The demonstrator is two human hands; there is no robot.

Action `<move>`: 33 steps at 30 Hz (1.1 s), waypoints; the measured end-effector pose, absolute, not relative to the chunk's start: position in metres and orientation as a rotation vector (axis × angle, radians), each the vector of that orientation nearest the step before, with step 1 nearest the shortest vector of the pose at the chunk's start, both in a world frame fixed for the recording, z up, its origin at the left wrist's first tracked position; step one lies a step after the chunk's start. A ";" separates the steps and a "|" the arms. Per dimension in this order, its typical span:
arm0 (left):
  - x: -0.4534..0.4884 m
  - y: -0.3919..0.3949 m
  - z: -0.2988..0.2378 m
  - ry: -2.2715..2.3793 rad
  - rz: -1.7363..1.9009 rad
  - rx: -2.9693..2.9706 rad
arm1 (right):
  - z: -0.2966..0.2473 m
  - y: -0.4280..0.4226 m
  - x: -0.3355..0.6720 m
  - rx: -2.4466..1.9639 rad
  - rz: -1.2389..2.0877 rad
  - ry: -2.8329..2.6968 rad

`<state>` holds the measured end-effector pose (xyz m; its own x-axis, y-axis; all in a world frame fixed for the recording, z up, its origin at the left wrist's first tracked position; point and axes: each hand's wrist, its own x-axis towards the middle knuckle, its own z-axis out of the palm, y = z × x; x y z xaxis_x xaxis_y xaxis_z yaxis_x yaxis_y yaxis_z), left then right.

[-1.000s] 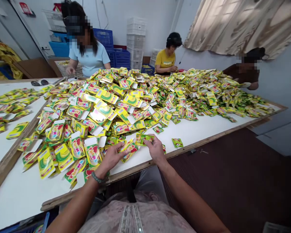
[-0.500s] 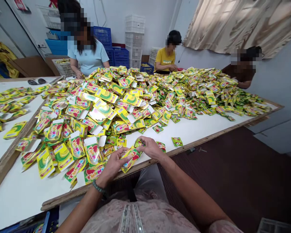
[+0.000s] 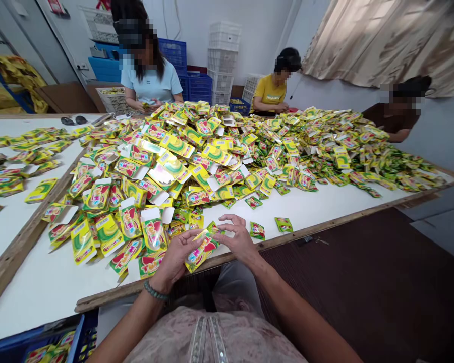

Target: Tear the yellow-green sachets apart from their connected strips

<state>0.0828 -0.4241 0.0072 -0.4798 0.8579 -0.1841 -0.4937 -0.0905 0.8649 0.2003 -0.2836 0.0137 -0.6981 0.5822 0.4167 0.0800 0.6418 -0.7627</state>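
My left hand (image 3: 177, 256) is closed round a flat yellow, green and red paper box (image 3: 200, 249) held over the table's near edge. My right hand (image 3: 236, 238) pinches the top end of the same box, where a small green sachet (image 3: 214, 228) pokes out. A big heap of the same flat boxes (image 3: 166, 161) and small sachets covers the white table (image 3: 318, 201) beyond my hands. Two loose sachets, one (image 3: 257, 230) nearer and one (image 3: 283, 224) farther, lie just right of my right hand.
Three people sit at the far side: one in light blue (image 3: 149, 80), one in yellow (image 3: 270, 91), one in brown (image 3: 397, 113). A second table (image 3: 7, 222) with more boxes is on the left. A blue crate (image 3: 56, 343) sits by my left knee. Stacked crates (image 3: 221, 60) line the back wall.
My right hand picked a sachet off the table and brought it to the box in my left hand. Both hands drew closer to me. The camera view shifted slightly left.
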 end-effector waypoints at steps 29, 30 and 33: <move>0.077 -0.446 0.021 1.372 1.695 0.496 | 0.021 -0.327 0.176 -0.481 1.184 -2.321; 0.073 -0.452 0.025 1.412 1.666 0.497 | 0.020 -0.331 0.172 -0.464 1.191 -2.319; 0.049 -0.486 0.050 1.718 1.642 0.426 | 0.023 -0.335 0.162 -0.254 1.322 -2.314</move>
<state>0.0488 -0.4862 0.0497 -0.6926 0.6714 -0.2635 -0.2329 0.1375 0.9627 0.1623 -0.3351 0.0231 -0.8772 0.3763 0.2983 -0.0658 0.5212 -0.8509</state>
